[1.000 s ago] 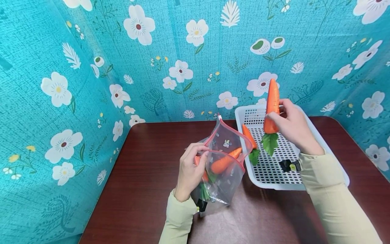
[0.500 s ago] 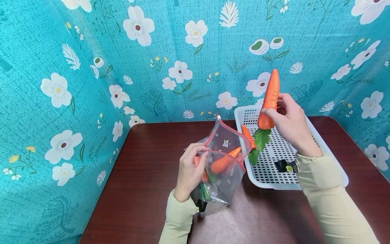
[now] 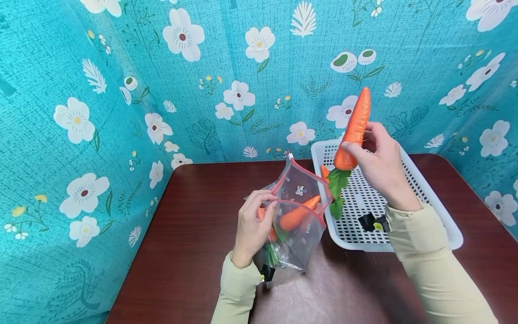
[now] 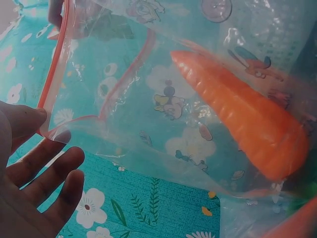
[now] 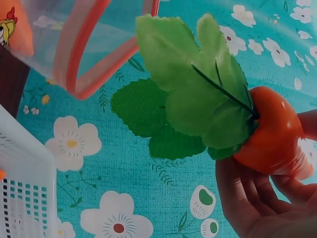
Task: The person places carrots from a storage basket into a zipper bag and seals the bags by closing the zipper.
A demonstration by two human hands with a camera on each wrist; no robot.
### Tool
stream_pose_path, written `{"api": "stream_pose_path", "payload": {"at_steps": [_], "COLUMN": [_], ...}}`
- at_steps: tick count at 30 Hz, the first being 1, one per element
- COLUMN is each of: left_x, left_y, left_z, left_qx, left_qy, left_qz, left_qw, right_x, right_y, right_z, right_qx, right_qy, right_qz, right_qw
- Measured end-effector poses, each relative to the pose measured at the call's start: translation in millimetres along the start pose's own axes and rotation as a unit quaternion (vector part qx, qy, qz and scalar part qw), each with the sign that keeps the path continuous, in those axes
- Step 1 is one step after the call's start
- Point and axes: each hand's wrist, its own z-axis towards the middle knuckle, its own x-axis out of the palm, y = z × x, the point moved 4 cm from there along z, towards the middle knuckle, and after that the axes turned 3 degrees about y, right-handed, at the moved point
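Note:
A clear zip bag (image 3: 299, 252) with a red rim stands with its mouth spread. My left hand (image 3: 254, 225) pinches the rim between thumb and forefinger; in the left wrist view the other fingers (image 4: 54, 183) are loosely spread. Inside the bag lie a carrot (image 4: 242, 114) and another partly hidden behind the left hand. Above the basket's left part, my right hand (image 3: 382, 166) grips a carrot (image 3: 354, 130) by its thick end, tip up. Its green leaves (image 5: 198, 89) hang toward the bag's mouth. One more carrot (image 3: 325, 173) lies in the basket, largely covered by those leaves.
A white perforated basket (image 3: 425, 189) stands right of the bag on the dark red-brown table (image 3: 194, 234). Behind and to the left hangs a turquoise flowered cloth (image 3: 210, 58). Black wrist mounts sit below both hands.
My right hand has carried its carrot left and slightly up, tilting it so the leaves swing toward the bag. The left hand and bag stay in place.

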Motion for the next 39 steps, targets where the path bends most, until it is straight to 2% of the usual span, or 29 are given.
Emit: {"api": "stream_pose_path", "payload": {"at_steps": [7,18,34,39], "left_x": [-0.4,0.1,1.3,0.8], "left_y": [-0.1,0.4,0.5,-0.1], "left_z": [0.8,0.6,-0.2,0.4], "left_qx": [0.007,0.006,0.004,0.007], "left_qy": [-0.002,-0.001,0.0,-0.004], "left_qz": [0.001,-0.002,0.001,-0.004], "left_qw": [1.0,1.0,1.0,1.0], "right_x": [5.3,16.0,42.3,50.2], "right_y": [4,8,3,1], "right_z": [-1,-1,-9,-11], "right_qx": [-0.022,-0.036,-0.001,-0.008], "right_qy": [-0.013,-0.009,0.061,0.075], "right_qz": [0.025,0.025,-0.01,-0.021], "right_qw": [0.999,0.999,0.998,0.997]}}
